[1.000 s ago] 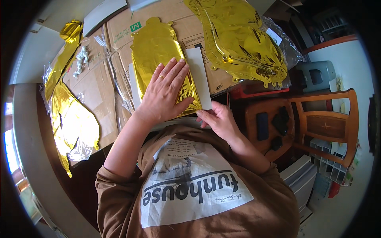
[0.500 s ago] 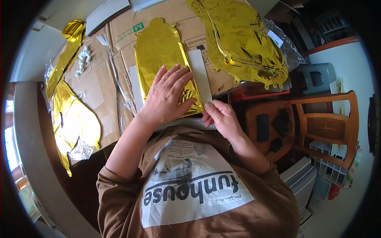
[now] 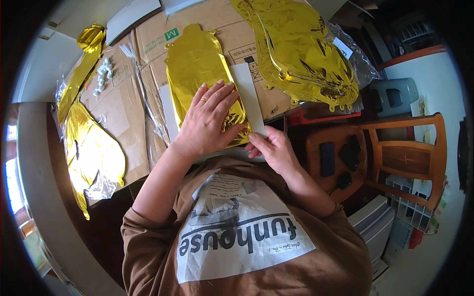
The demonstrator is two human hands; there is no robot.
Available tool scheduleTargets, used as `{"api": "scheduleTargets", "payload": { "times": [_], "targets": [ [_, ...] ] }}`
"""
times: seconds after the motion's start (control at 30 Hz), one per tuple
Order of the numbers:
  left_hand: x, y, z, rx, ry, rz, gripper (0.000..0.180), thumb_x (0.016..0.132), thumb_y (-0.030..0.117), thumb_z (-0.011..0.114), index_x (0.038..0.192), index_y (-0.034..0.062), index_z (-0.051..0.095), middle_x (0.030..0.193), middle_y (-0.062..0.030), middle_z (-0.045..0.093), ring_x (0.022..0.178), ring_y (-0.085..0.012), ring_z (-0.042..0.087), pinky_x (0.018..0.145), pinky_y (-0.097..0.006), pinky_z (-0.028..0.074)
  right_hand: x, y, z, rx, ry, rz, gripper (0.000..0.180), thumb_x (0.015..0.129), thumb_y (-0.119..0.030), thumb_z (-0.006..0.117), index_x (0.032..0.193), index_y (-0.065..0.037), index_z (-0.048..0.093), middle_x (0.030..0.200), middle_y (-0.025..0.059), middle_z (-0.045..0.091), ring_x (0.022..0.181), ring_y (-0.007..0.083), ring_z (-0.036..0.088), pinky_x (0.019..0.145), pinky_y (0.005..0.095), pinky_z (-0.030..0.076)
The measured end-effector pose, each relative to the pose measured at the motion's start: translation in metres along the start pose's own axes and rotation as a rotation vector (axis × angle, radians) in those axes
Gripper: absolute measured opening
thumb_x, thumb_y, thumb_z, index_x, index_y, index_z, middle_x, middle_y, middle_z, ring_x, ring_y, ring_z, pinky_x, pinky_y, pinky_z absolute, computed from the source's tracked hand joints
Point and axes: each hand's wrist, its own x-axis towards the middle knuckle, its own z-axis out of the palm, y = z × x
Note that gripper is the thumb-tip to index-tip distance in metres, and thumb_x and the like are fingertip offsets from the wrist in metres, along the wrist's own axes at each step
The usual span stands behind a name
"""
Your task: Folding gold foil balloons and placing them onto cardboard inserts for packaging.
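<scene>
A flat gold foil balloon (image 3: 195,61), with a rounded top and small side tabs, lies on a pale grey board (image 3: 251,93) in front of me. My left hand (image 3: 207,118) rests flat on the balloon's lower half, fingers stretched out and slightly apart. At the near right corner my right hand (image 3: 271,149) is closed, thumb and fingers pinching the foil's edge beside the board. The undersides of the fingers there are hidden. The board shows on both sides of the foil.
Cardboard (image 3: 123,96) covers the work surface. More gold foil balloons (image 3: 301,54) lie at the far right, and another gold foil piece (image 3: 94,143) hangs over the left edge. White cord (image 3: 103,76) lies nearby. A wooden chair (image 3: 402,158) holding dark items stands at right.
The foil and board have shifted slightly left and toward me at the near end. My right fingertips have slid left, from the board's corner to the foil's corner. My left hand stays flat.
</scene>
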Motion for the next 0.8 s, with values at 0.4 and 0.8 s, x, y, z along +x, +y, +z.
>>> {"api": "scheduleTargets", "payload": {
  "times": [0.4,0.8],
  "targets": [
    [0.028,-0.012,0.005,0.141,0.102,-0.125,0.101,0.071,0.061,0.083,0.146,0.0018,0.05,0.149,-0.0191,0.051,0.144,-0.04,0.043,0.122,-0.055,0.028,0.0,0.002,-0.001,-0.013,0.02,0.01,0.02,0.101,-0.018,0.067,0.104,0.002,0.069,0.083,0.0064,0.071,0.068,0.0103,0.066,0.061,0.0251,0.054],
    [0.095,-0.092,0.007,0.219,0.125,-0.356,0.121,0.066,0.07,0.083,0.157,0.006,0.036,0.159,-0.0203,0.04,0.151,-0.0374,0.03,0.127,-0.049,0.02,0.006,0.0,-0.007,-0.043,0.025,-0.005,0.022,0.101,-0.019,0.067,0.101,0.003,0.069,0.078,0.0088,0.072,0.064,0.0119,0.069,0.06,0.0263,0.053]
  ]
}}
